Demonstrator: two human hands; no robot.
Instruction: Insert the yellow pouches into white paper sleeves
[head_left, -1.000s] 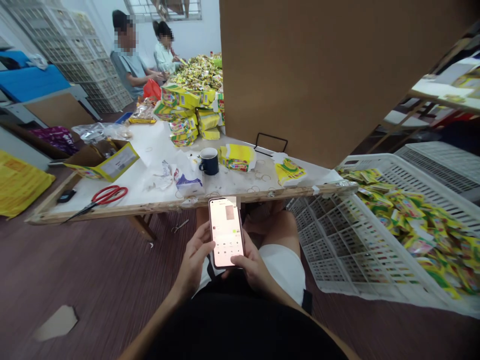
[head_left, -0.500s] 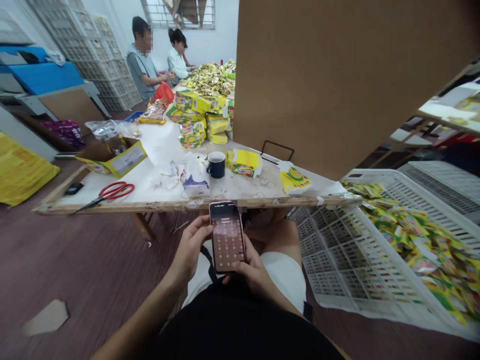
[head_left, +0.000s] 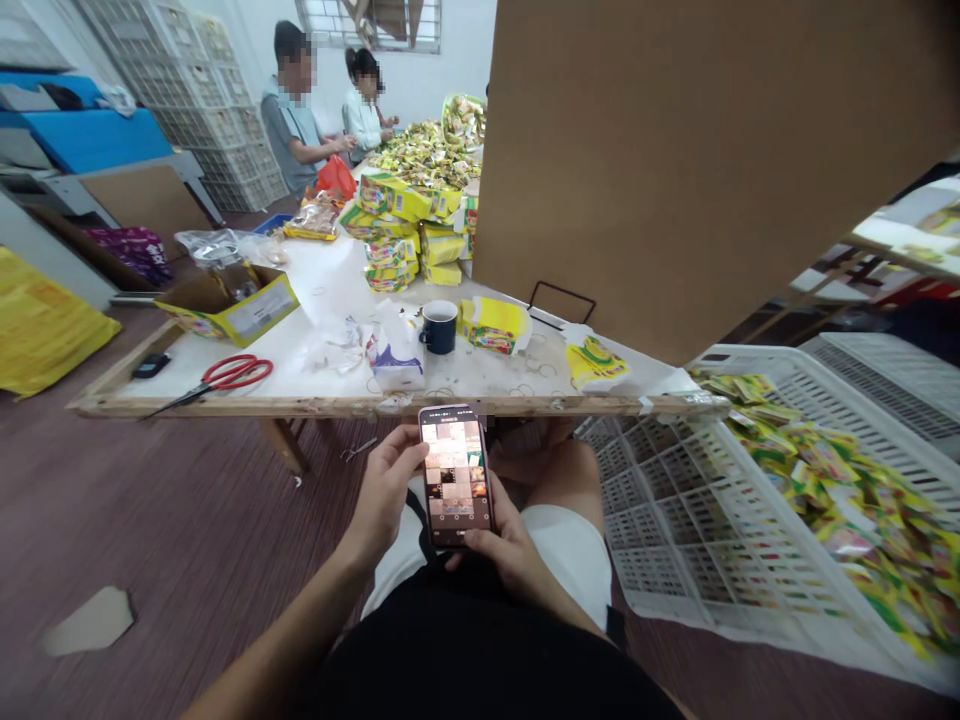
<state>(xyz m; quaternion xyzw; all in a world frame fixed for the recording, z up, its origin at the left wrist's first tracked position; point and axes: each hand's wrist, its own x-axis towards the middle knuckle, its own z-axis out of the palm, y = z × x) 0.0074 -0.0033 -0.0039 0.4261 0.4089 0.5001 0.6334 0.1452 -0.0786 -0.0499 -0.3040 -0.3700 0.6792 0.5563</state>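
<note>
A smartphone (head_left: 456, 480) with a lit screen of small pictures is held upright over my lap, just below the table's front edge. My left hand (head_left: 386, 490) grips its left side, thumb at the screen's edge. Around the lower right side my right hand (head_left: 501, 535) is closed, its thumb over the bottom of the screen. On the table (head_left: 322, 375) beyond the phone stand a dark blue mug (head_left: 439, 330), a tissue pack (head_left: 397, 355) and a yellow packet box (head_left: 495, 325). Red-handled scissors (head_left: 232, 374) lie at the left front edge.
A large cardboard sheet (head_left: 660, 180) blocks the right of the table. On the right a white plastic crate (head_left: 697, 570) holds many yellow packets. Two people (head_left: 296, 130) sit or stand at the far left behind a heap of packets (head_left: 427, 155). An open carton (head_left: 232, 310) stands at left.
The phone's screen has gone from mostly blank tiles with small circles to tiles filled with pictures. Both hands keep their hold. The whole view has shifted slightly.
</note>
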